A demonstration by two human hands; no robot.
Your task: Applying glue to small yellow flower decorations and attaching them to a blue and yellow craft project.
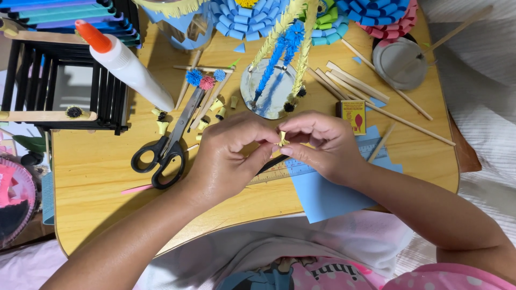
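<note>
I see both hands over the tabletop's near edge: left hand [226, 156] & right hand [322, 145] each pinching a small yellow paper piece [282, 138] betw. fingertips. Under them: blue paper sheet [333, 193], ruler [282, 173]. Scissors [166, 145] just left; glue bottle [126, 64] twd far-left corner.

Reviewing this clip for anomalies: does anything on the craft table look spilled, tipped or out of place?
Nothing spilled or broken. The glue bottle lies on its side, capped, partly over the black rack. Wooden sticks lie scattered. Both hands pinch a small yellow paper piece.
</note>
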